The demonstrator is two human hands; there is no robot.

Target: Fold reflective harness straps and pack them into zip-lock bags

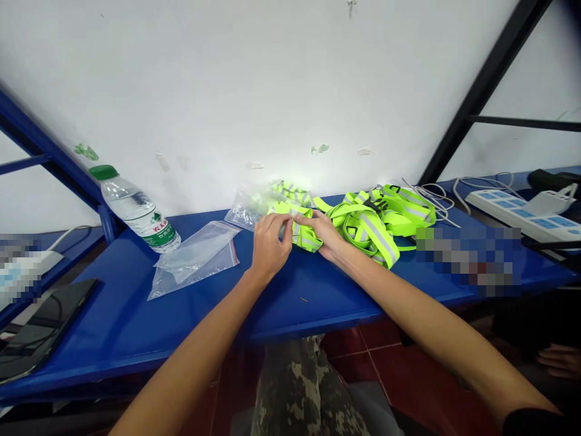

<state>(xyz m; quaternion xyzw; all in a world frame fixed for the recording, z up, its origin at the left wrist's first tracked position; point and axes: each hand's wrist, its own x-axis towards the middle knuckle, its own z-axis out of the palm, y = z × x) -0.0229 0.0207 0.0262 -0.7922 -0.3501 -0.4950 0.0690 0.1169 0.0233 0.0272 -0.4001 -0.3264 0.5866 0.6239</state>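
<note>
Between my two hands is a folded bundle of neon-yellow reflective strap (305, 237) with grey stripes. My left hand (271, 243) pinches its left end, fingers closed. Around the right side of the same bundle my right hand (327, 233) is closed, thumb on top. Just to the right lies a loose, tangled heap of reflective straps (374, 227) with black buckles. Behind my left hand, a clear plastic bag (245, 206) sits by another yellow strap bundle (290, 192). Flat on the table to the left are clear zip bags (195, 257).
A water bottle (138, 212) with a green cap stands on the blue table (313, 303) at the left. A dark phone-like slab (45, 327) lies at the far left. White cables (438, 200) and a power strip (521, 212) are at the right. A white wall (272, 91) rises behind.
</note>
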